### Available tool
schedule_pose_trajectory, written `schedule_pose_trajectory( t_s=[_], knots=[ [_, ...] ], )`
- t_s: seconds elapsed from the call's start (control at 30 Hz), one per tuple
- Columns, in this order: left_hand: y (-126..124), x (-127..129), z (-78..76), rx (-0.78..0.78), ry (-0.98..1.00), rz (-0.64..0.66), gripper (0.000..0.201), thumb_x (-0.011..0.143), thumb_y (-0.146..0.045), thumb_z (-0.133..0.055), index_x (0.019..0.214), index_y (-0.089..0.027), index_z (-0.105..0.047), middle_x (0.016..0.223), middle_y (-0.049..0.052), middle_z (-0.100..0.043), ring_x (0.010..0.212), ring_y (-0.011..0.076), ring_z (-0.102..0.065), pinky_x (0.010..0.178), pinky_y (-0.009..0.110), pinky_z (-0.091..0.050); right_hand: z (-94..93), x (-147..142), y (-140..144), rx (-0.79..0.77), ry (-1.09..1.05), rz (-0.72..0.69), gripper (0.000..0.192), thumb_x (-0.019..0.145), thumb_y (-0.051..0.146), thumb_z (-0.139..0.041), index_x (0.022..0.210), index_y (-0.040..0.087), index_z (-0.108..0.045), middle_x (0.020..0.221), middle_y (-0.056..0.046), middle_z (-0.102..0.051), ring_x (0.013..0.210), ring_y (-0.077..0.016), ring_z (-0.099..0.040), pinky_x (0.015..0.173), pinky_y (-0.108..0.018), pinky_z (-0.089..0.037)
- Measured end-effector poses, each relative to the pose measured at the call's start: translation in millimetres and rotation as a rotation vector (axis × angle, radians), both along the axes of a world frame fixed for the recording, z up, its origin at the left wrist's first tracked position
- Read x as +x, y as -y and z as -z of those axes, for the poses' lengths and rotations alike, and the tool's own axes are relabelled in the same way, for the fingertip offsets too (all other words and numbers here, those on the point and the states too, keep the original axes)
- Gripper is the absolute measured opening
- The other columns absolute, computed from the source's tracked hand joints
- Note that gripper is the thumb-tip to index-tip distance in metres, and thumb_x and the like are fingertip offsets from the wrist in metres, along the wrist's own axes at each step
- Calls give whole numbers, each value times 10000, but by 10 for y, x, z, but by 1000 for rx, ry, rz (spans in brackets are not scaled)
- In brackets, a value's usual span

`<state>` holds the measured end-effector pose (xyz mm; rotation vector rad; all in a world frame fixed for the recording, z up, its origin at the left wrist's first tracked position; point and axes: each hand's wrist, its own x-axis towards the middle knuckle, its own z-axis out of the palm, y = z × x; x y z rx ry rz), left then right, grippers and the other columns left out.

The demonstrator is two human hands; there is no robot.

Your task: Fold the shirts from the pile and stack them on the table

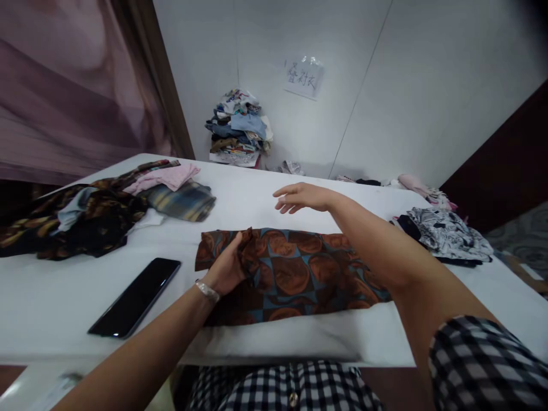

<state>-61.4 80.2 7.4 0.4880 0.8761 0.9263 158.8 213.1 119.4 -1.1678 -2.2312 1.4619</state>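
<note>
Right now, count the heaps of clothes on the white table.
2. One dark heap lies at the table's far left; one black-and-white heap lies at its right edge. The brown cloth lies flat in front, left hand gripping it. More may be out of view.

Black-and-white checked shirt (492, 365) (short-sleeved, buttoned), silver bracelet (208, 291) at left wrist

The left hand (226, 268) pinches a fold of the brown-and-blue circle-patterned cloth (295, 274) on the white table (51, 297); the right hand (299, 197) hovers open above it.
</note>
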Motion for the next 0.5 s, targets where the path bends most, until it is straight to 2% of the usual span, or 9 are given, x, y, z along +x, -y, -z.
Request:
schedule_pose_trajectory(
  t_s=[0.1, 0.2, 0.3, 0.4, 0.43, 0.5],
  knots=[
    [41, -124, 120, -65, -90, -36, 326, 875, -403, -569, 1065, -155, -663, 926, 94, -741, 816, 209, -705, 662, 288, -560, 227, 435, -38, 23, 49, 162, 381, 904, 328, -569, 1248, 165, -581, 1143, -131, -691, 966, -192, -672, 885, -376, -544],
    [48, -112, 115, 7, -164, -150, 221, 821, -279, -621, 1005, -164, -661, 895, 62, -741, 799, 178, -701, 670, 247, -555, 553, 1039, 13, 151, 313, 292, 342, 889, 290, -576, 1204, 169, -631, 1124, -117, -704, 1007, -217, -661, 943, -400, -513],
    [6, -56, 3, 70, -278, -206, 294, 789, -248, -601, 1078, -201, -627, 876, 19, -734, 767, 172, -694, 646, 254, -557, 904, 1544, 120, 329, 536, 372, 361, 834, 214, -607, 1187, 168, -666, 1201, -104, -677, 1115, -242, -621, 1022, -379, -454],
    [-97, -111, -100, 177, -382, -147, 426, 797, -285, -540, 1218, -224, -568, 924, 15, -725, 775, 194, -684, 636, 297, -566, 1184, 1871, 235, 359, 585, 461, 426, 822, 185, -573, 1242, 156, -639, 1271, -92, -639, 1152, -229, -607, 1016, -340, -459],
    [-146, -170, -104, 212, -429, -175, 452, 799, -291, -535, 1245, -221, -552, 937, 18, -720, 781, 192, -677, 643, 298, -567, 1252, 1948, 269, 354, 586, 486, 445, 821, 173, -556, 1260, 153, -625, 1278, -89, -635, 1152, -221, -608, 1015, -333, -459],
    [-252, -336, -51, 266, -588, -330, 489, 817, -304, -534, 1296, -210, -510, 957, 27, -706, 797, 171, -664, 670, 279, -560, 1352, 2067, 329, 355, 593, 522, 480, 812, 141, -532, 1286, 154, -604, 1281, -83, -634, 1152, -208, -608, 1021, -330, -454]
  ],
)
